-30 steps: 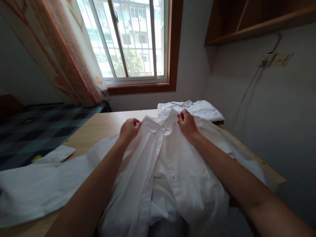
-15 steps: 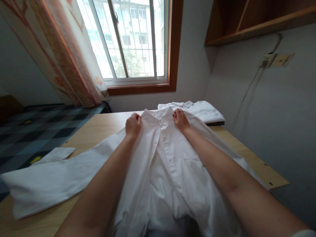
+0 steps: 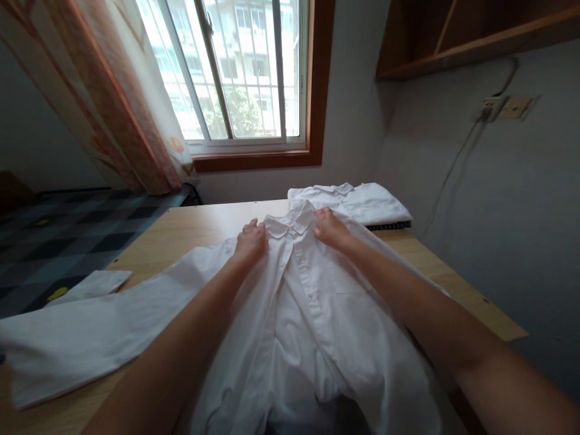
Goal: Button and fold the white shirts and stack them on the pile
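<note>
Far left, a checked dark blanket (image 3: 67,232) is covering a bed, and a patterned orange curtain (image 3: 113,90) is hanging beside the window (image 3: 235,72). One long sleeve (image 3: 90,329) of the white shirt (image 3: 312,308) is lying flat across the pale wooden bench (image 3: 181,229), its cuff reaching toward the left edge; a second white piece of cloth (image 3: 90,284) is lying just beyond it.

The left hand (image 3: 251,241) is resting on the shirt just left of the collar (image 3: 290,222). Half a second ago it was pinching the fabric in a fist; now the fingers are loosened and pressing down flat, gripping nothing. The shirt is lying front-up in the middle of the bench, collar pointing away from the person, and it is sitting flatter and slightly lower than before. Its cloth is thin, matte cotton, softly creased, with a buttoned placket running down the centre and small pale buttons showing.

The right hand (image 3: 330,228) is lying on the shoulder just right of the collar, fingers likewise spread and open rather than clenched; whether the fingertips are still nipping a fold is hard to judge at this angle.

Behind it, a folded white shirt (image 3: 357,202) is sitting on what appears to be a dark, ribbed-edged object. Far right, a cable is hanging from a wall socket (image 3: 492,109) beneath a wooden shelf (image 3: 453,48).
</note>
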Demonstrator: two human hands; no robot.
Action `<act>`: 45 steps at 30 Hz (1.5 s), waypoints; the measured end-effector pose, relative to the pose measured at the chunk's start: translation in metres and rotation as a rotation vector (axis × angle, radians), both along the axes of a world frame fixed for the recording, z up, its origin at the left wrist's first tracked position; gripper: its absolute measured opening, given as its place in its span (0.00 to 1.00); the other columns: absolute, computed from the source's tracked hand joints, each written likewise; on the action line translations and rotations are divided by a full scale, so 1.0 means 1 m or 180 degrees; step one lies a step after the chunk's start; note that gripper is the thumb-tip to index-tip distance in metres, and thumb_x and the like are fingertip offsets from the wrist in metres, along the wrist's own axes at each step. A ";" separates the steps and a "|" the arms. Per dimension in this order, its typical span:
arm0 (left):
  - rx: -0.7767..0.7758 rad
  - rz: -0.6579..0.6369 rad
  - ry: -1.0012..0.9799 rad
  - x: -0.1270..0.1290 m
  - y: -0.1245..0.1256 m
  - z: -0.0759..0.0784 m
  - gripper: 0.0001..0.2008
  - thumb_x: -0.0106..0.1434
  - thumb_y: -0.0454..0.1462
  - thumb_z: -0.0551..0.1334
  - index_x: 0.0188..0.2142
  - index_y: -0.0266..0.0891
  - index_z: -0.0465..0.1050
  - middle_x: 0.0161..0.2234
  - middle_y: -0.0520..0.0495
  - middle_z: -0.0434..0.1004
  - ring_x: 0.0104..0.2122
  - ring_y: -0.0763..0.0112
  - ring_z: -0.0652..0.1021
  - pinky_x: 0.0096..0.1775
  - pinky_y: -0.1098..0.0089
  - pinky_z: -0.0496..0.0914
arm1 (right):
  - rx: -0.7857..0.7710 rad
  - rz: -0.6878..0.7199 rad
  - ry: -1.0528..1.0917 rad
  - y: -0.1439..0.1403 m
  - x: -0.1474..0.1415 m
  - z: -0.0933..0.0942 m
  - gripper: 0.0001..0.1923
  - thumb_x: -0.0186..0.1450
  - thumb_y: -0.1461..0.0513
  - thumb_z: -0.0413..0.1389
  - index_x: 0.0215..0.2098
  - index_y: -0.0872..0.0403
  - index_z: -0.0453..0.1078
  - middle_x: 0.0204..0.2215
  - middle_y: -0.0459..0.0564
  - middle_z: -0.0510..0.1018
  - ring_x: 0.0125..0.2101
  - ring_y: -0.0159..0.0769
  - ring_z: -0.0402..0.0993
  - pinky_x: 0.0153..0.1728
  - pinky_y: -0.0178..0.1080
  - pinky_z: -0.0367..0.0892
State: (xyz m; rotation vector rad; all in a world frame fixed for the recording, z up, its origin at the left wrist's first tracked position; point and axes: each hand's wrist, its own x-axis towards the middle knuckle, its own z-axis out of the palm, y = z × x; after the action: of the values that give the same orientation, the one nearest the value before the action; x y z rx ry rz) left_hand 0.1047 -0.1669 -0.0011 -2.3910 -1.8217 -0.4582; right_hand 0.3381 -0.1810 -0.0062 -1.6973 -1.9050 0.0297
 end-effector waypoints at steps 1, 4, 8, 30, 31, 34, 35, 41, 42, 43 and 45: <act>0.0012 -0.0173 0.0063 0.000 -0.008 0.007 0.21 0.59 0.32 0.58 0.52 0.34 0.72 0.59 0.34 0.67 0.56 0.52 0.70 0.54 0.60 0.65 | 0.0041 0.0080 -0.0057 -0.011 -0.004 0.005 0.20 0.58 0.69 0.58 0.50 0.57 0.68 0.54 0.64 0.68 0.47 0.48 0.71 0.47 0.44 0.66; -0.0219 -0.0863 -0.0010 0.004 -0.036 0.024 0.13 0.61 0.32 0.56 0.39 0.37 0.79 0.43 0.40 0.78 0.44 0.59 0.76 0.48 0.65 0.69 | -0.0112 0.0415 -0.0110 -0.045 -0.020 0.013 0.10 0.60 0.67 0.58 0.41 0.56 0.71 0.45 0.59 0.74 0.39 0.43 0.73 0.41 0.40 0.66; -0.0685 -0.1288 -0.0224 0.010 -0.062 0.021 0.12 0.58 0.29 0.56 0.32 0.38 0.79 0.31 0.44 0.80 0.33 0.64 0.77 0.40 0.68 0.69 | -0.0833 0.0809 0.0326 -0.076 -0.040 0.001 0.03 0.62 0.63 0.58 0.34 0.54 0.69 0.29 0.48 0.75 0.30 0.34 0.70 0.32 0.35 0.62; -0.0645 -0.0888 -0.0030 0.009 -0.078 -0.019 0.07 0.65 0.38 0.59 0.38 0.36 0.72 0.40 0.41 0.73 0.39 0.62 0.76 0.42 0.66 0.68 | -0.0566 0.0053 0.0150 -0.087 -0.054 -0.028 0.05 0.60 0.62 0.58 0.34 0.56 0.71 0.37 0.54 0.74 0.36 0.37 0.71 0.36 0.36 0.64; -0.0613 -0.0888 0.0087 0.009 -0.079 -0.018 0.08 0.66 0.39 0.58 0.38 0.36 0.72 0.40 0.40 0.74 0.40 0.61 0.76 0.43 0.66 0.68 | -0.0552 0.0073 0.0171 -0.086 -0.054 -0.029 0.04 0.60 0.63 0.57 0.34 0.56 0.71 0.37 0.54 0.74 0.35 0.37 0.71 0.36 0.36 0.64; -0.0552 -0.0876 0.0255 0.009 -0.082 -0.017 0.09 0.66 0.39 0.57 0.38 0.36 0.72 0.40 0.39 0.74 0.41 0.60 0.76 0.43 0.65 0.67 | -0.0494 0.0130 0.0279 -0.082 -0.050 -0.032 0.03 0.59 0.65 0.57 0.31 0.57 0.72 0.34 0.54 0.76 0.33 0.36 0.71 0.34 0.35 0.63; -0.0554 -0.0872 0.0228 0.009 -0.081 -0.017 0.09 0.66 0.39 0.57 0.37 0.36 0.73 0.40 0.39 0.74 0.41 0.60 0.76 0.43 0.65 0.67 | -0.0493 0.0141 0.0370 -0.080 -0.049 -0.032 0.02 0.58 0.66 0.57 0.29 0.57 0.72 0.33 0.54 0.76 0.32 0.36 0.71 0.33 0.35 0.62; -0.0690 -0.0912 -0.0572 0.015 -0.073 -0.010 0.10 0.62 0.42 0.58 0.29 0.39 0.72 0.32 0.45 0.75 0.33 0.64 0.75 0.37 0.67 0.67 | -0.0595 0.0448 0.1463 -0.076 -0.042 -0.031 0.01 0.53 0.65 0.57 0.24 0.56 0.71 0.24 0.47 0.76 0.26 0.31 0.69 0.29 0.33 0.61; -0.0717 -0.0926 -0.0698 0.017 -0.071 -0.007 0.10 0.61 0.42 0.58 0.28 0.39 0.72 0.30 0.46 0.75 0.32 0.65 0.74 0.35 0.68 0.67 | -0.0580 0.0529 0.1730 -0.076 -0.041 -0.031 0.02 0.53 0.64 0.57 0.25 0.56 0.71 0.24 0.46 0.75 0.25 0.31 0.68 0.28 0.32 0.61; -0.0738 -0.0941 -0.0796 0.020 -0.069 -0.003 0.10 0.60 0.41 0.59 0.26 0.39 0.71 0.29 0.47 0.74 0.30 0.66 0.74 0.34 0.68 0.66 | -0.0560 0.0599 0.2016 -0.076 -0.041 -0.030 0.04 0.53 0.63 0.57 0.26 0.56 0.71 0.23 0.45 0.75 0.25 0.30 0.68 0.27 0.32 0.61; -0.0782 -0.0982 -0.0926 0.026 -0.066 0.002 0.10 0.59 0.40 0.60 0.23 0.39 0.70 0.27 0.49 0.73 0.28 0.68 0.72 0.32 0.69 0.64 | -0.0584 0.0686 0.2572 -0.076 -0.041 -0.031 0.07 0.54 0.60 0.57 0.28 0.56 0.71 0.23 0.44 0.73 0.23 0.29 0.66 0.25 0.31 0.60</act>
State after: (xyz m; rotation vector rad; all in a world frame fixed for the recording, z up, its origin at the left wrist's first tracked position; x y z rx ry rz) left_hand 0.1303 -0.2330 0.0014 -2.9295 -1.7001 -0.6784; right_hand 0.2967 -0.2568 -0.0373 -1.2793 -1.4634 0.8599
